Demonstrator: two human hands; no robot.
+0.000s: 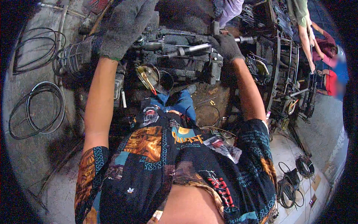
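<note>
Both my hands wear dark grey knit gloves over a grimy, dark metal machine (179, 63). My left hand (125, 31) lies over the machine's left end, beside a ribbed motor-like housing (76, 56); its fingers stretch away from me, and what lies under the palm is hidden. On the right, my right hand (228, 46) is closed around a shiny metal rod (195, 48), which shows on both sides of the glove. Below the machine's middle sits a round metal container (164, 82) with a yellowish, red-ended stick-like tool (150, 82) beside it.
Coiled black cables (44, 108) hang or lie at the left. More cable coils (287, 190) lie at the lower right. A metal rack (279, 63) with bars stands on the right. Other people, one in red (330, 82), are beyond it; another's light trouser leg (230, 13) shows at the top.
</note>
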